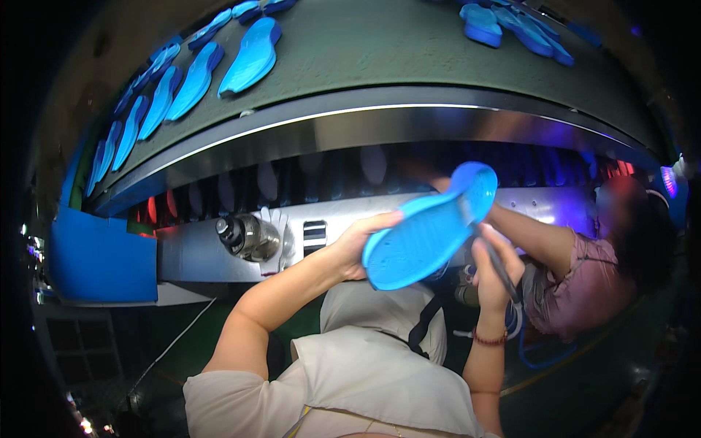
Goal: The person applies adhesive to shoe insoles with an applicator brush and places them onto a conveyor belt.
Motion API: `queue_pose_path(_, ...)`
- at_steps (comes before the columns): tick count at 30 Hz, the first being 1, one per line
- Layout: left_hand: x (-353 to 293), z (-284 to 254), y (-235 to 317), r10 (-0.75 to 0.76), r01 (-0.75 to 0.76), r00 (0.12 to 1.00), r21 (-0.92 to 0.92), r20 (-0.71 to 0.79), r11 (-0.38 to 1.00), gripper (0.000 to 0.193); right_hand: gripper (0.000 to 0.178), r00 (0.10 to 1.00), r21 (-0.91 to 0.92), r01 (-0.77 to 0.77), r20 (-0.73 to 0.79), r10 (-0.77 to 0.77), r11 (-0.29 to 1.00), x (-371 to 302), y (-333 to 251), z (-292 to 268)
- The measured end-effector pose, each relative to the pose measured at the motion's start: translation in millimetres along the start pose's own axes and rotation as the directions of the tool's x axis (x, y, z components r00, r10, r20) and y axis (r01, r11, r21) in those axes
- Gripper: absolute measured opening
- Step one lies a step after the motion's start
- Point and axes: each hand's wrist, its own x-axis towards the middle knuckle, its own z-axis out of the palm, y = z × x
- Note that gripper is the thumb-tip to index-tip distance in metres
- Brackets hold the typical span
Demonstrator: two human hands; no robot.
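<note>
A bright blue shoe sole (412,247) is held up, tilted, in front of my body. My left hand (358,241) grips its wide end from the left, thumb on the upper face and the other fingers mostly hidden beneath. In my right hand (489,281) is a slim dark-handled brush (501,267), closed between the fingers. Its pale, blurred tip meets the sole at the narrow part near the raised, cupped heel. A metal pot (259,239) with a dark top stands on the steel bench, left of my left hand.
Beyond the bench runs a green belt (365,62) with a metal edge, carrying blue soles (252,57) left and more soles (522,33) right. Soles also stand in a dark row under it. A co-worker's arm (537,235) reaches in behind my sole. A blue panel (102,255) is at left.
</note>
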Motion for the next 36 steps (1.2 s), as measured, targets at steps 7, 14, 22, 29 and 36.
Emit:
queue_pose_path(7,23.3,33.8,97.4,0.593,-0.577,0.682,-0.183,0.428,0.796,0.057,0.018,0.984,0.661,-0.169,0.157,0.086,0.731,5.1,28.8,-48.4)
queue_pose_path(14,179.1,130.2,130.0,0.671,-0.679,0.734,-0.071,-0.108,0.731,0.056,0.024,0.977,0.673,-0.215,0.151,0.153,0.708,13.1,69.5,-59.9)
queue_pose_path(22,257.6,127.2,218.7,0.634,0.311,0.529,0.567,0.563,-0.763,0.04,0.023,0.962,0.654,-0.273,0.192,0.194,0.705,12.6,77.6,-78.0)
queue_pose_path(29,115.7,54.1,97.1,0.945,-0.498,0.003,0.82,0.328,-0.283,0.025,0.024,0.982,0.73,-0.174,0.182,0.058,0.661,34.8,49.3,-89.3)
queue_pose_path(36,22.1,-29.3,-12.0,0.549,-0.547,0.834,0.196,0.05,0.814,0.065,0.023,0.946,0.724,-0.113,0.289,-0.15,0.681,54.1,-1.0,-72.7)
